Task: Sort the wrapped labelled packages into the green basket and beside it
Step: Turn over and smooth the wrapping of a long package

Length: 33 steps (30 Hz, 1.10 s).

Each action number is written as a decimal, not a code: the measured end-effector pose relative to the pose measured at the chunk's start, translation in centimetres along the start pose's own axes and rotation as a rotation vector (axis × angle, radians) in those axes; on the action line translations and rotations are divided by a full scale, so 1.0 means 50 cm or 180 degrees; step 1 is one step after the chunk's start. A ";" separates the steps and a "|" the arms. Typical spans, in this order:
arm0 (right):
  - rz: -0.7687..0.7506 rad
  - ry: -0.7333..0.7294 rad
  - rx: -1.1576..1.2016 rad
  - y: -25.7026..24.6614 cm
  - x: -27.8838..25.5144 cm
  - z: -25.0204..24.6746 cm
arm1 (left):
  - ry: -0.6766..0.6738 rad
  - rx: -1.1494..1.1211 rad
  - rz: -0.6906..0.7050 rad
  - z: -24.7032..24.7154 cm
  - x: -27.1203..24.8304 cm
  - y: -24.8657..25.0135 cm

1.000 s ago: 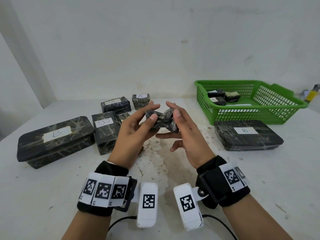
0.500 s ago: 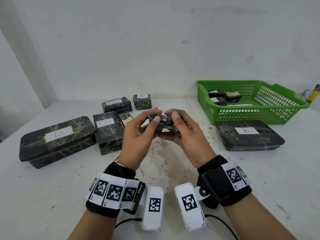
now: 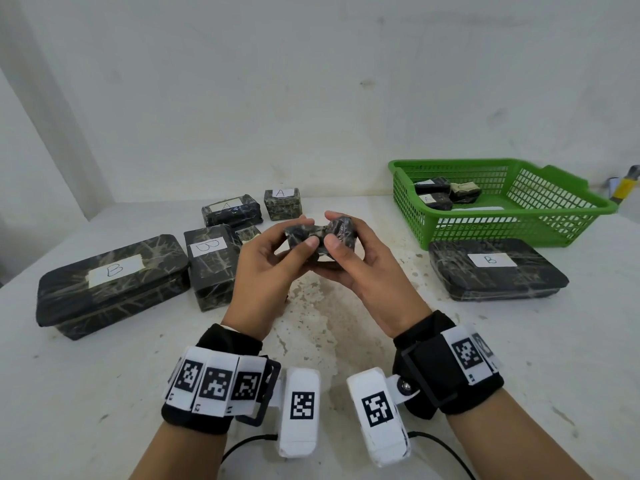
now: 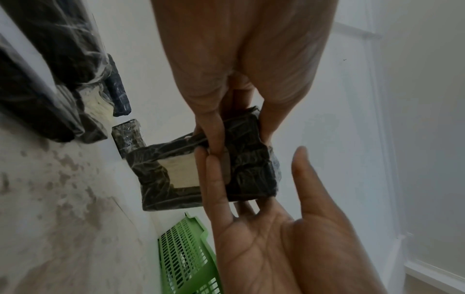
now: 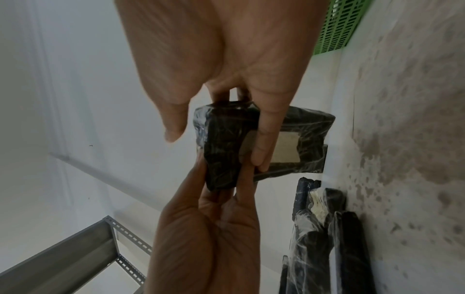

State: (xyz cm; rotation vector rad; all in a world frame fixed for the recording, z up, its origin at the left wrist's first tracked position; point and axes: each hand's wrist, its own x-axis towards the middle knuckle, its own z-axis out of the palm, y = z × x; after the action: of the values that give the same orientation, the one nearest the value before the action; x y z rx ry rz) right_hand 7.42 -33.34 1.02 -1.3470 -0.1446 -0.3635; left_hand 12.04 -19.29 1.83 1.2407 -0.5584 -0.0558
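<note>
pkg: small wrapped package – dark marbled paper under clear film, pale label on underside, letter not readable
pos: held above table centre, left of green basket
L grip: left hand – thumb + fingers pinching pkg's left end
R grip: right hand pinching right end
basket: 3 small pkgs inside; B box in front
</note>
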 end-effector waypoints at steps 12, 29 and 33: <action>-0.0085 0.0077 -0.0114 0.001 0.000 -0.001 | 0.0007 0.0035 -0.0020 -0.006 0.003 -0.003; -0.0112 0.0174 -0.0129 -0.005 -0.003 0.000 | -0.0068 0.0082 -0.0042 -0.007 0.002 0.002; 0.0032 0.0228 -0.0253 -0.004 -0.005 0.001 | -0.0086 0.0203 -0.0100 -0.002 0.003 -0.004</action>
State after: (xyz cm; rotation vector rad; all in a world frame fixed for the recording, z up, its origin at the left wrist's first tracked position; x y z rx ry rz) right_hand 7.13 -33.31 1.13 -1.4105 -0.0642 -0.4122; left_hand 12.27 -19.33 1.69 1.3125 -0.5676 -0.0819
